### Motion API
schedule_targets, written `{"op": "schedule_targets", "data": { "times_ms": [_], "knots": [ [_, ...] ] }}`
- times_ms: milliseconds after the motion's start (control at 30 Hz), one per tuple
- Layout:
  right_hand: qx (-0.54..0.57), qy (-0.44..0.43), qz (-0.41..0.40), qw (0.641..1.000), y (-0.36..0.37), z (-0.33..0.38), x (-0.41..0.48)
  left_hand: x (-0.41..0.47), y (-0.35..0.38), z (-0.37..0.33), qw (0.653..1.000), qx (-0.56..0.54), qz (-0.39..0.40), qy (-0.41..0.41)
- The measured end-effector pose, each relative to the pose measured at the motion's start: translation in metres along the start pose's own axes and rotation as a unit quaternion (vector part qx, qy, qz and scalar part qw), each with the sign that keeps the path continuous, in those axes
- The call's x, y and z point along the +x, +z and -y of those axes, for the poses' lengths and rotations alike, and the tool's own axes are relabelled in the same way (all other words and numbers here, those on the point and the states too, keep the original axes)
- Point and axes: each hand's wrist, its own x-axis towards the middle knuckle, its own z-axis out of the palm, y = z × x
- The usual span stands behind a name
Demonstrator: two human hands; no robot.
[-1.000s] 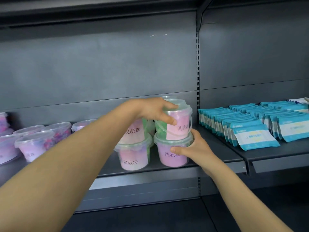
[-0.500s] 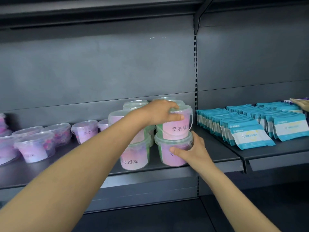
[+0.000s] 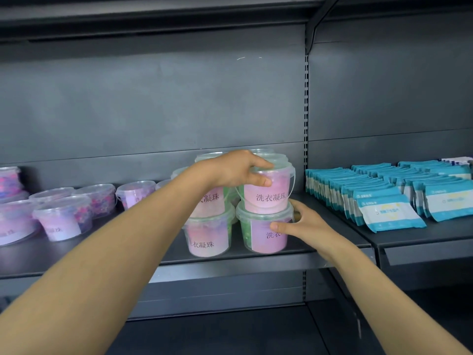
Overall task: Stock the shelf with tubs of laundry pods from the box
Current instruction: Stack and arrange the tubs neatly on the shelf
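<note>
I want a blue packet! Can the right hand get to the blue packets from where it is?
Probably yes. The right hand rests on the bottom tub, and the blue packets lie just to its right on the next shelf. Nothing stands between them, but the hand would need to leave the tub first.

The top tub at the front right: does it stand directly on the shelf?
No. The top tub, held by the left hand, sits on the lid of the bottom tub, which stands on the shelf.
</note>
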Motion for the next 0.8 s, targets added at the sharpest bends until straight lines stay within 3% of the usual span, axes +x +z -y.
{"op": "schedule_targets", "data": {
  "times_ms": [433, 600, 800],
  "knots": [
    [-0.015, -0.015, -0.037, 0.999, -0.004, -0.004, -0.008, -0.007, 0.008, -0.002, 0.998, -0.049, -0.038, -0.010],
    [0.038, -0.007, 0.000, 0.999, 0.004, -0.007, -0.003, -0.011, 0.007, -0.003, 0.998, -0.060, -0.036, -0.007],
    [0.081, -0.012, -0.075, 0.994, 0.012, -0.013, -0.004, -0.011, 0.011, -0.004, 0.998, -0.034, -0.051, -0.005]
  ]
}}
